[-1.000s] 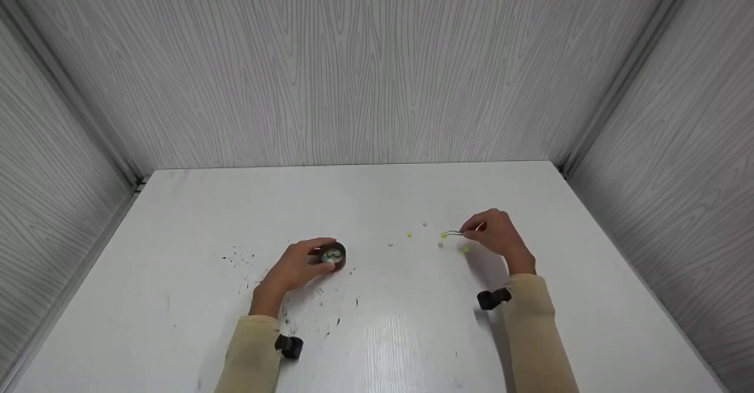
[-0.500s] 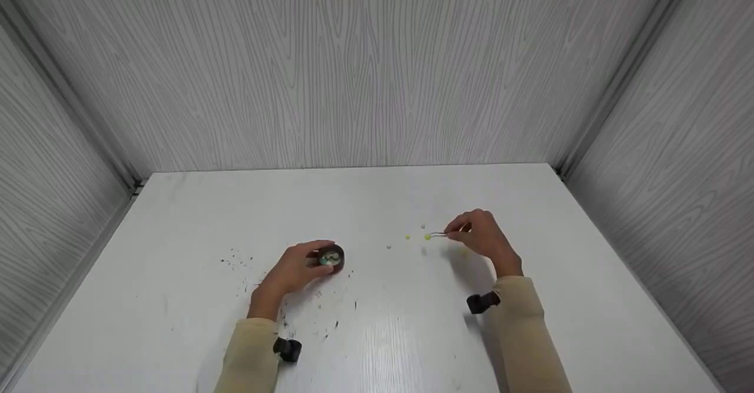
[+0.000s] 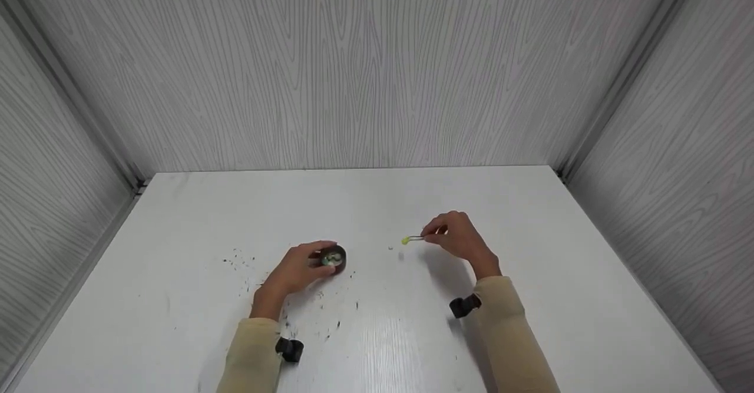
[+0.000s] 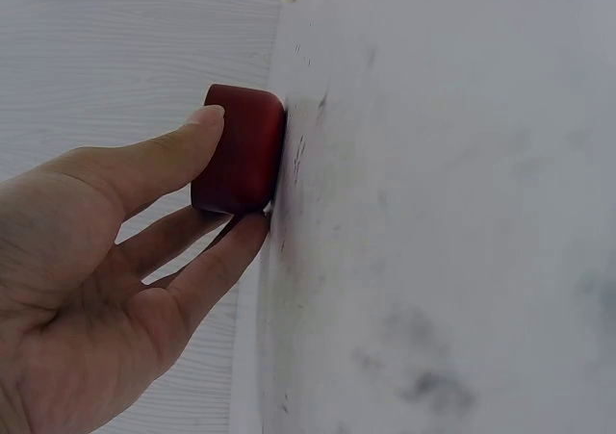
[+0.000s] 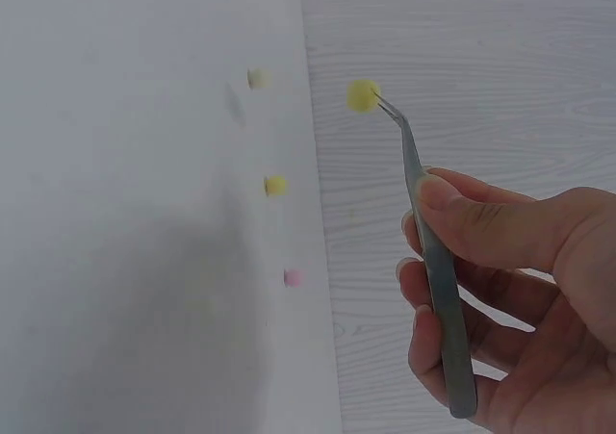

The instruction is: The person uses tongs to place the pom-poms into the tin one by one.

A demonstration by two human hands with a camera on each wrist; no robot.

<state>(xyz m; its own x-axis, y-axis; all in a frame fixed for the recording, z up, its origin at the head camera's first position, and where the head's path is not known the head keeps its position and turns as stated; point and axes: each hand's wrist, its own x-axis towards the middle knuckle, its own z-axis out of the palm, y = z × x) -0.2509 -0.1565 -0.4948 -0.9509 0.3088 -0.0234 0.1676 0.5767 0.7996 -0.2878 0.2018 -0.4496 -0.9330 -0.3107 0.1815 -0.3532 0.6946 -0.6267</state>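
My left hand (image 3: 296, 270) holds a small round cup (image 4: 245, 150) by its sides, thumb on one side and fingers on the other. The cup is dark red outside and stands on the table, with several small pale and greenish pieces inside. To its right, my right hand (image 3: 460, 238) pinches steel tweezers (image 5: 438, 275) with bent tips. At those tips a small yellow ball (image 5: 362, 95) hangs above the table, apart from the cup. A whitish ball (image 5: 256, 78), another yellow ball (image 5: 276, 186) and a pink ball (image 5: 293, 277) lie on the table in the right wrist view.
The white table (image 3: 224, 210) has dark specks (image 3: 238, 260) and smudges around the left hand. A grey wood-grain panel (image 3: 353, 69) stands along the back, with similar panels at both sides. A whitish ball lies between the cup and the tweezers.
My right hand has moved left toward the cup, carrying the tweezers and the yellow ball. The left hand and the cup have stayed in place.
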